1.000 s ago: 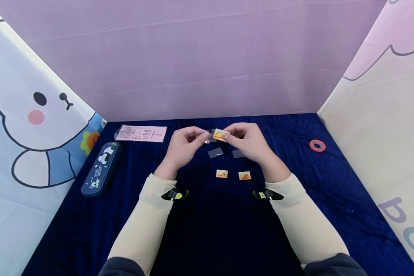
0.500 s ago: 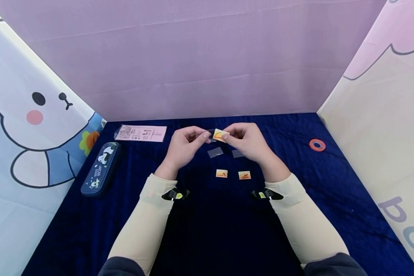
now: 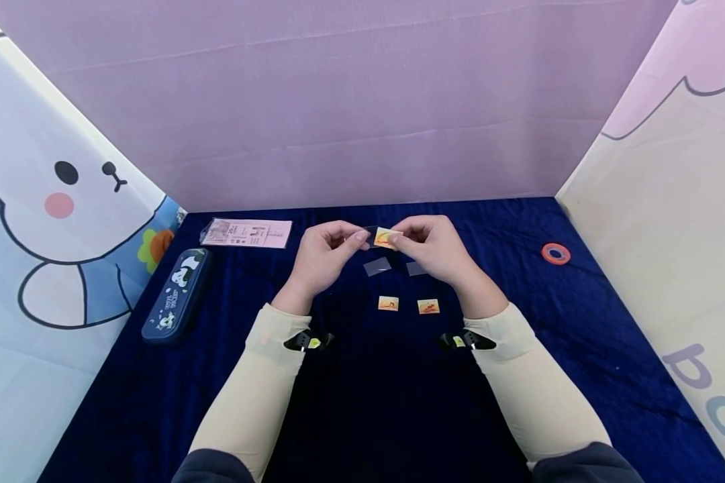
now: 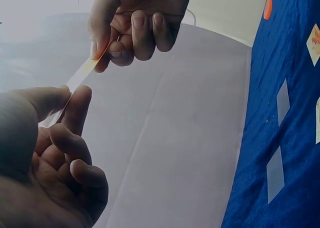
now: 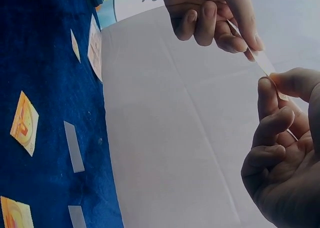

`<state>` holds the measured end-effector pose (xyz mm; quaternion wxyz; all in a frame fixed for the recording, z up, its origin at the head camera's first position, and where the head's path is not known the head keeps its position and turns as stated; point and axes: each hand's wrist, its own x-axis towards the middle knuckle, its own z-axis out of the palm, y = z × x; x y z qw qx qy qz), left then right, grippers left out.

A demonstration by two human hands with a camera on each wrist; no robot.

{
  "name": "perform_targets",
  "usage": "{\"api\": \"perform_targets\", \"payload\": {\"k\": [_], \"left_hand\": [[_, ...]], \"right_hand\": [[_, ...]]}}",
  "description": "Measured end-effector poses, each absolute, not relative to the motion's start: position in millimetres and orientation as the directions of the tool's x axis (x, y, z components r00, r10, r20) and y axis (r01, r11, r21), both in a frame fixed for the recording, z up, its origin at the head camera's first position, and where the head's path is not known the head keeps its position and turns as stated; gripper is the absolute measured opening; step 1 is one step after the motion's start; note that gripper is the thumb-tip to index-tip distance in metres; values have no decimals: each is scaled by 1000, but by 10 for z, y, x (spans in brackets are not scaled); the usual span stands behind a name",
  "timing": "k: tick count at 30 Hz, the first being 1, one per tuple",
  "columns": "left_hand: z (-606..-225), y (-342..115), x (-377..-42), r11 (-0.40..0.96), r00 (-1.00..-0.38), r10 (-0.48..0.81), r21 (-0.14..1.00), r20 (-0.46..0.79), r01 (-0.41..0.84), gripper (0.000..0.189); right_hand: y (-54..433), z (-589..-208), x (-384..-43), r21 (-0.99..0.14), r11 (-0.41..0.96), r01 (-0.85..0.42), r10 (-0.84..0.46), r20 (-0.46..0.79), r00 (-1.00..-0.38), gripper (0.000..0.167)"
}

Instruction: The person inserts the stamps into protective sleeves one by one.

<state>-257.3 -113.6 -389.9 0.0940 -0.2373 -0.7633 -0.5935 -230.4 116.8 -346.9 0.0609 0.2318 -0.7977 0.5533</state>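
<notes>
In the head view my left hand [image 3: 329,255] pinches a clear plastic sleeve [image 3: 371,235] between thumb and forefinger. Opposite it, my right hand [image 3: 431,245] pinches a small yellow-orange postage stamp [image 3: 384,237]. Stamp and sleeve meet or overlap between the fingertips; how far the stamp sits inside I cannot tell. Both wrist views show them edge-on, as one thin strip [image 5: 262,62] spanning the two hands. On the cloth below lie two more stamps [image 3: 389,304], side by side. Two clear sleeves [image 3: 377,267] lie just beyond them, one partly hidden by my right hand.
A dark blue panda pencil case [image 3: 176,295] lies at left, with a pink printed card in a clear pouch [image 3: 248,233] behind it. An orange-red tape roll [image 3: 556,254] is at right. Fabric walls surround the blue cloth [image 3: 519,295] at the back and sides.
Both hands stay almost in place. The stamp and sleeve between them have tilted slightly, and less of the clear sleeve shows now.
</notes>
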Motion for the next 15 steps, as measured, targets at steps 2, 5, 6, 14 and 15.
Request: {"api": "perform_targets", "payload": {"k": [2, 5, 6, 14, 15], "left_hand": [[-3900, -1143, -2575, 180, -867, 256, 860, 427, 477, 13], [-3885, -1149, -2566, 174, -863, 266, 859, 430, 482, 14], [-3879, -1151, -2562, 172, -862, 269, 859, 430, 482, 14], [-3868, -1159, -2554, 174, -861, 279, 859, 425, 481, 14], [-3869, -1159, -2556, 174, -861, 279, 860, 424, 480, 14]], "right_hand": [[1174, -3524, -2348, -856, 283, -433, -301, 350, -887, 9], [1202, -3653, -2450, -858, 292, -422, -296, 339, -893, 10], [1213, -3695, -2483, -859, 295, -418, -294, 335, -895, 10], [1254, -3796, -2560, -867, 285, -409, -292, 328, -899, 9], [1255, -3793, -2558, -868, 280, -411, -294, 330, -897, 9]]}}
